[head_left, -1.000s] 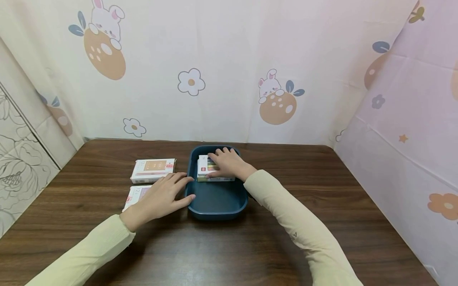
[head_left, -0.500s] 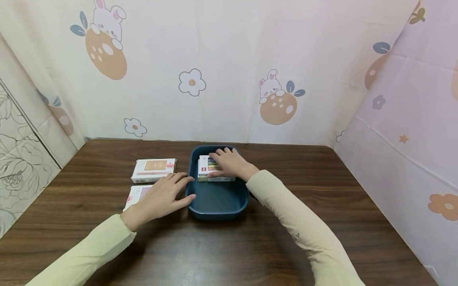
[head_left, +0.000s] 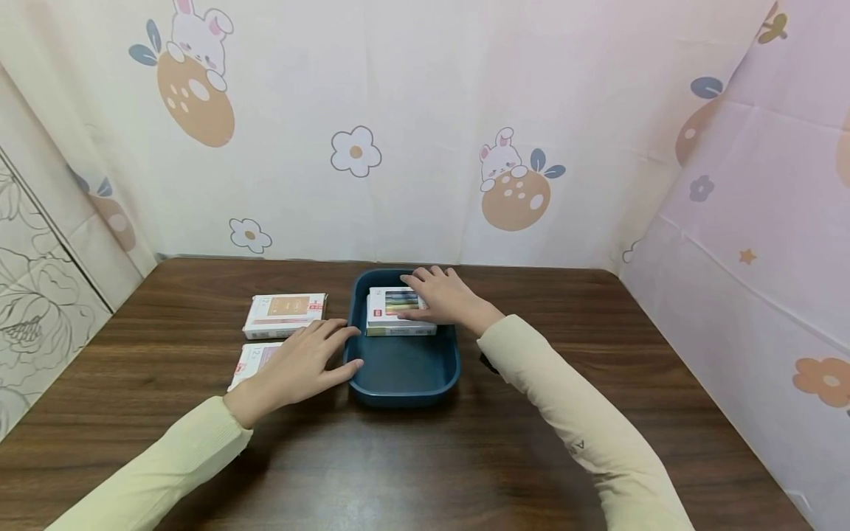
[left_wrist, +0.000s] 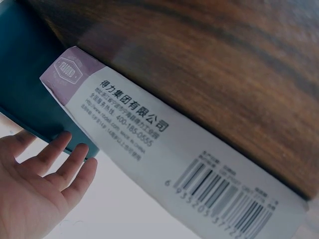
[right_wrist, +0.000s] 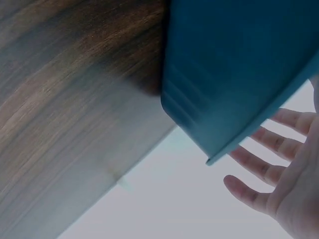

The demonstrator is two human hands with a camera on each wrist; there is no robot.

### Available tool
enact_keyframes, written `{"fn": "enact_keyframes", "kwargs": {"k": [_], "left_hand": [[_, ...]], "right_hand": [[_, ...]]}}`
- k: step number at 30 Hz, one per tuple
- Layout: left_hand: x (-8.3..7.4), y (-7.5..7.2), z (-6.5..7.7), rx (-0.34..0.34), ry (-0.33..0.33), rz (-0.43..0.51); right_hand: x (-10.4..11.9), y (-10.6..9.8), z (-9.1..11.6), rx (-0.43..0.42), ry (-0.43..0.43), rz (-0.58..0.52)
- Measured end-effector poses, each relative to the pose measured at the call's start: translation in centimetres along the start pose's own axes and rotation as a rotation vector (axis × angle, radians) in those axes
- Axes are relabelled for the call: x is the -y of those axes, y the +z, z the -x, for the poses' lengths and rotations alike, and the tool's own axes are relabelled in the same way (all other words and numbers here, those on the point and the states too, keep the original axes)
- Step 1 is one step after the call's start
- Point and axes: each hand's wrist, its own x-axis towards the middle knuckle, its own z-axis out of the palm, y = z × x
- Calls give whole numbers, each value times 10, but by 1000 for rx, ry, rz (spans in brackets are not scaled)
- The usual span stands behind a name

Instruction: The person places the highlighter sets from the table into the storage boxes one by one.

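A dark blue rectangular tray stands on the table. In its far half lies a white box with a panel of coloured sticks on top. My right hand hovers over that box's right end, fingers extended and holding nothing; in the right wrist view its fingers spread beside the tray's outer wall. My left hand reaches to the tray's left rim with relaxed fingers. Under that hand, partly hidden, is a white and purple box; its barcoded side fills the left wrist view.
Left of the tray, behind the purple box, lies a white box with an orange-brown panel. The brown wooden table ends at a patterned curtain at the back and another curtain on the right.
My right hand has lifted off the white box in the tray and shifted right, so more of the box's top shows. My left hand has stayed at the rim.
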Motion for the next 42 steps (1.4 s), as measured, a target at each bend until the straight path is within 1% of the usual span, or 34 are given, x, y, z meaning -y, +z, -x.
{"fn": "enact_keyframes", "kwargs": {"k": [7,12,23,29,35,42], "left_hand": [[0,0,0,-2,-1,0],[0,0,0,-2,0,3],[0,1,1,-11,9,-3],[1,2,1,-17,13,0],[0,1,1,-16,14,-1],[0,0,1,-7,13,-1]], "right_hand": [[-6,-6,19,-69,6,-19],[-9,-7,35,-89,0,-32],[-9,-1,71,-148,-21,-65],[-7,5,87,-142,-2,-96],[-6,12,98,-138,18,-112],[-2,17,106,-125,27,-184]]}}
